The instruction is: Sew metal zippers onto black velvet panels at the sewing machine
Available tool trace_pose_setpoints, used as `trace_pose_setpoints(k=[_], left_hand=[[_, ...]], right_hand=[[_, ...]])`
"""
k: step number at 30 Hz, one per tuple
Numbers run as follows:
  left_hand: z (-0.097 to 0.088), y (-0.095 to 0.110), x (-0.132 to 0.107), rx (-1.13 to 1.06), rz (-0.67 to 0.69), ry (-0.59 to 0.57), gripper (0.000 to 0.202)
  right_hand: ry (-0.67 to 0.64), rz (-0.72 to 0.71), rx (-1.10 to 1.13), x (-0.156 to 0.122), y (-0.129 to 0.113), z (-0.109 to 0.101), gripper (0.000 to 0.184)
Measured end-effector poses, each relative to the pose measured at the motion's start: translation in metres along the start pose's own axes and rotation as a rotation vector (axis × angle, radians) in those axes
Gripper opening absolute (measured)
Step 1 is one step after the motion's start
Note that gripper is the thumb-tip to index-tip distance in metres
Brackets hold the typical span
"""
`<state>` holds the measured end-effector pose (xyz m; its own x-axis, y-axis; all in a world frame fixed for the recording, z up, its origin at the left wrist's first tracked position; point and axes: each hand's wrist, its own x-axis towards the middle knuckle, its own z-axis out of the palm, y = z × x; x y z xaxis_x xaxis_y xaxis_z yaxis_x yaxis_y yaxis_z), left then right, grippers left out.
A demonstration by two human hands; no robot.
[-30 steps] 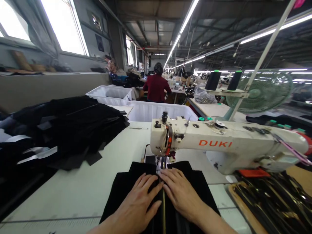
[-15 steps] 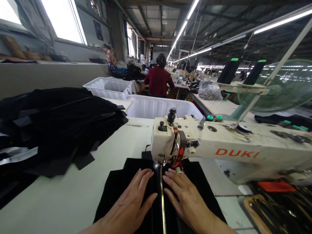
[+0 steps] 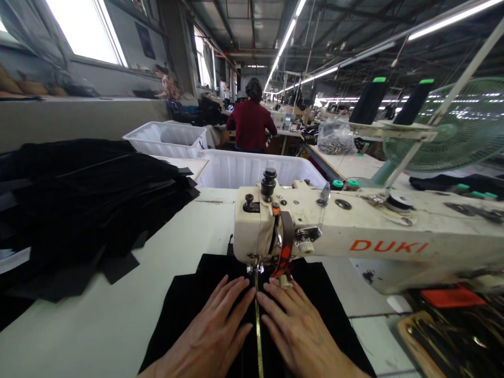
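Note:
Black fabric lies flat under the head of a cream sewing machine marked DUKI. Down its middle runs a gold-toothed zipper, leading up to the presser foot. My left hand rests flat on the fabric left of the zipper, fingers stretched toward the foot. On the other side, my right hand presses the cloth flat, its fingertips close to the zipper and partly behind a hanging machine part. Neither hand grips anything. The needle is too small to make out.
A heap of black fabric pieces covers the table's left. Behind the machine stand white plastic bins. Zippers fill a wooden tray at right. Thread cones and a green fan stand beyond. A person in dark red sits ahead.
My fingers have drawn closer to the zipper near the presser foot, both hands still flat on the fabric. The whole view has shifted slightly.

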<state>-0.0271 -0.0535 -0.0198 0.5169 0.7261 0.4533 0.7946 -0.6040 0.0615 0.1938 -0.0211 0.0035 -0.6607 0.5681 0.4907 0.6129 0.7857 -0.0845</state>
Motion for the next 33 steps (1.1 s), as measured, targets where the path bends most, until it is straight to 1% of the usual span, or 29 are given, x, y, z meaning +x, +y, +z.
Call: trace_pose_setpoints(k=[4, 8, 13, 17, 22, 27, 30, 33], left_hand=[[-0.007, 0.004, 0.003, -0.031, 0.005, 0.013, 0.045], [-0.01, 0.006, 0.008, -0.035, 0.013, 0.019, 0.048], [-0.008, 0.005, 0.01, -0.04, 0.002, 0.028, 0.051], [-0.006, 0.004, 0.008, -0.022, -0.007, 0.017, 0.05], [-0.009, 0.004, 0.007, -0.031, -0.006, 0.013, 0.05], [-0.011, 0.005, 0.009, -0.046, -0.003, 0.02, 0.052], [-0.01, 0.004, 0.01, -0.043, -0.004, 0.019, 0.051], [-0.006, 0.002, 0.011, -0.041, 0.009, 0.02, 0.047]], right_hand=[[-0.002, -0.036, -0.018, 0.001, 0.002, 0.0, 0.034], [-0.005, -0.052, -0.026, 0.002, 0.004, 0.001, 0.034], [0.011, -0.043, -0.01, 0.0, 0.005, 0.004, 0.033], [0.008, -0.04, -0.005, 0.0, 0.005, 0.004, 0.034], [-0.005, -0.044, -0.013, 0.0, 0.005, 0.004, 0.034], [0.01, -0.042, -0.013, 0.0, 0.005, 0.005, 0.033], [-0.002, -0.043, 0.011, 0.0, 0.005, 0.005, 0.034], [-0.025, -0.009, 0.04, 0.002, 0.005, 0.006, 0.036]])
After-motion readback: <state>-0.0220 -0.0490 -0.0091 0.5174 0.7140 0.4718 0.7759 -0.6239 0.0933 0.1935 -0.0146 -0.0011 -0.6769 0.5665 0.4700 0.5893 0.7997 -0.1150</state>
